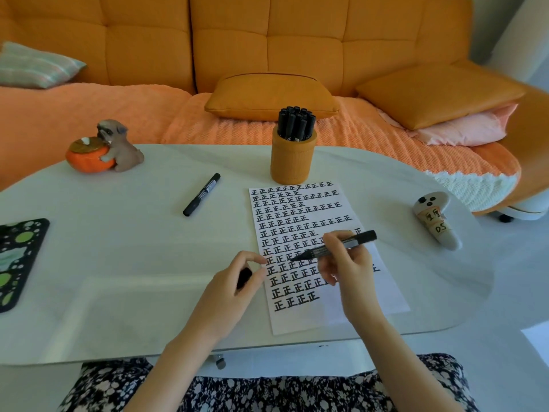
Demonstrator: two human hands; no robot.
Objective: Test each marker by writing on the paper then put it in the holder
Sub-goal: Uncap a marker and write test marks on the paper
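Black plastic marker with a grey label [352, 242] is sitting uncapped in the right hand [347, 272]. The fingers are pinching its barrel behind the nib, and the tip is hovering over or touching the white paper sheet full of black characters [386, 295]; contact is hard to tell from this angle. Left hand [228, 289] is curling round what's probably the black cap [245, 276], resting at the paper's left edge.

Handling: it's looking light, stiff and smooth, so slightly slippery. I'd be gripping mid-barrel and keeping off the wet nib. The thin paper is likely sliding unless pinned.

Orange cylindrical holder [292, 162], packed with black markers [295, 123], is standing at the paper's far edge. A capped black marker [202, 194] is lying well left of the paper's far corner.

Glossy white oval table [133, 278] is reflecting light. A dog-and-pumpkin figurine [110, 148] is sitting far left of the paper and a white ghost-shaped object [436, 224] right of it. An orange tufted sofa [267, 40] with cushions is standing beyond.
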